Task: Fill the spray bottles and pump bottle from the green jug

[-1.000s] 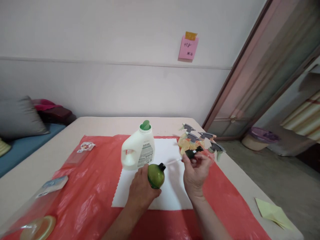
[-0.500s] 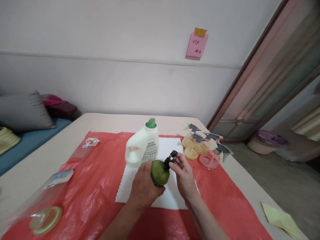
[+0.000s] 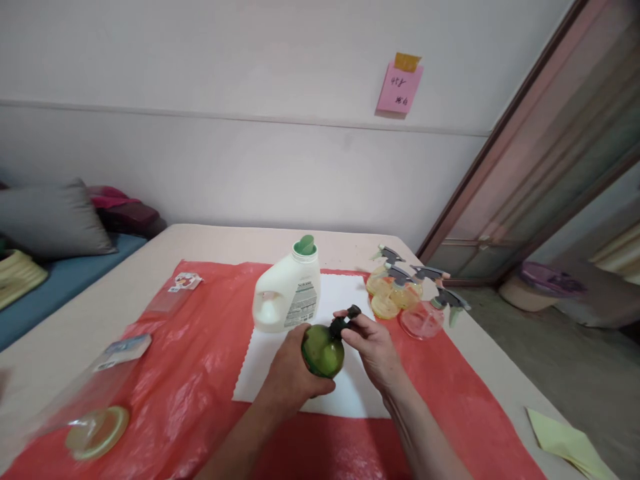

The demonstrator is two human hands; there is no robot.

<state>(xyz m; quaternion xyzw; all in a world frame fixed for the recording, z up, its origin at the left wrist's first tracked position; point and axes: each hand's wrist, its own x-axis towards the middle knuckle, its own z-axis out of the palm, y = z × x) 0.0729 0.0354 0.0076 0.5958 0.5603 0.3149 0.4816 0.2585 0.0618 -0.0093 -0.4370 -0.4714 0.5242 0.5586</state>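
My left hand [image 3: 295, 367] is wrapped around a round green bottle [image 3: 324, 352], which tilts to the right above a white sheet. At the bottle's neck, the fingers of my right hand [image 3: 373, 347] grip a black pump head [image 3: 344, 323]. The pump's tube is not visible; the pump head meets the neck. Just behind my left hand stands a white detergent jug [image 3: 287, 293] with a green spout and no cap on it. Several spray bottles with grey trigger heads, yellow [image 3: 385, 305] and pink [image 3: 423, 321], stand to the right of my right hand.
A red plastic sheet [image 3: 200, 360] covers much of the table, under the white sheet [image 3: 270, 387]. Clear plastic bags [image 3: 95, 380] and a yellowish round lid-like piece [image 3: 97, 433] lie at the left. Yellow notes [image 3: 565, 440] rest at the right table edge.
My right hand has brought the pump head left to the green bottle; its pale tube, seen earlier, has gone into the neck. The view has shifted slightly.
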